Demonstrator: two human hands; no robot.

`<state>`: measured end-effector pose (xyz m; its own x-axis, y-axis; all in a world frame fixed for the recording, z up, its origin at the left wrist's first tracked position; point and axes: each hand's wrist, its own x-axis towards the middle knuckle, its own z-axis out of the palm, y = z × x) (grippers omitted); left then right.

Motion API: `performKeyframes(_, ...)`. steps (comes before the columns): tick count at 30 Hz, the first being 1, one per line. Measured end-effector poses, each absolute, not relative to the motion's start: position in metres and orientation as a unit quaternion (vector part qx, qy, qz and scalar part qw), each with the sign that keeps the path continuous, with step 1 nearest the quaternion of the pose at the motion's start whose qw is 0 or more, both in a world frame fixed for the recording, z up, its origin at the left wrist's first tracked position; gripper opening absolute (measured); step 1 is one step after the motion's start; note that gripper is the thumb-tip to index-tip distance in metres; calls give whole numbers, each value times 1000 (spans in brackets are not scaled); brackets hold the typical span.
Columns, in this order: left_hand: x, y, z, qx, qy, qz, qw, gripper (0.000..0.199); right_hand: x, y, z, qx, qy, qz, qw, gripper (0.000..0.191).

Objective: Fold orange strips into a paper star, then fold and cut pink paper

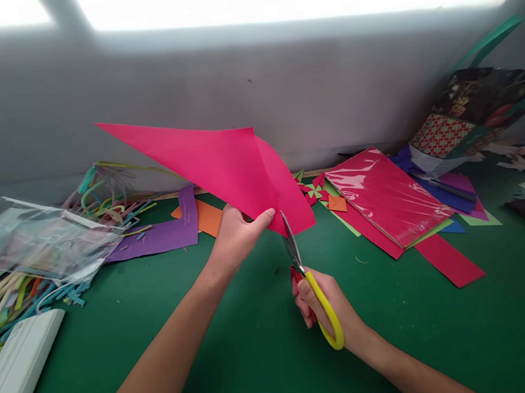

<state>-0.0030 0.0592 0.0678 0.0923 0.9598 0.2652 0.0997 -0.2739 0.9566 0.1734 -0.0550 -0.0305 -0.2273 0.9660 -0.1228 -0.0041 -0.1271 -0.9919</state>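
A large sheet of bright pink paper (pixel 232 168) is held up over the green table, bent along its right part. My left hand (pixel 241 234) pinches its lower edge, thumb on the near face and the other fingers hidden behind. In my right hand (pixel 331 299) are scissors (pixel 326 314) with one yellow handle and one red handle. Their blades point upward and meet the lower edge of the pink paper, just right of my left thumb. How far the blades are parted is hard to make out.
Purple paper (pixel 158 238) and orange paper (pixel 208 218) lie left of centre. Beyond them are a clear plastic sleeve (pixel 46 235), many coloured strips (pixel 11 302) and a white device (pixel 23 367). At right are small folded pieces (pixel 317 192), a wrapped red paper pack (pixel 389 194) and a bag (pixel 483 96).
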Motion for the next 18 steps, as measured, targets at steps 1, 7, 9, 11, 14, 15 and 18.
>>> performKeyframes(1,-3,59,68,610,434,515,418,28,173,-55,-31,-467,-517,588,412,47)
performKeyframes(7,-2,58,70,609,434,515,418,28,173,-56,-31,-463,-512,594,413,47)
performKeyframes(9,-2,58,70,609,435,516,418,29,173,-56,-31,-462,-511,595,414,47)
performKeyframes(11,-2,58,69,608,433,516,420,30,173,-56,-31,-465,-512,592,414,46)
performKeyframes(14,-2,58,69,605,432,521,420,32,173,-56,-31,-467,-512,591,413,46)
performKeyframes(15,-2,58,69,604,432,523,419,32,173,-56,-31,-467,-511,592,412,46)
performKeyframes(18,-2,58,69,600,431,528,419,33,173,-56,-30,-466,-508,596,412,46)
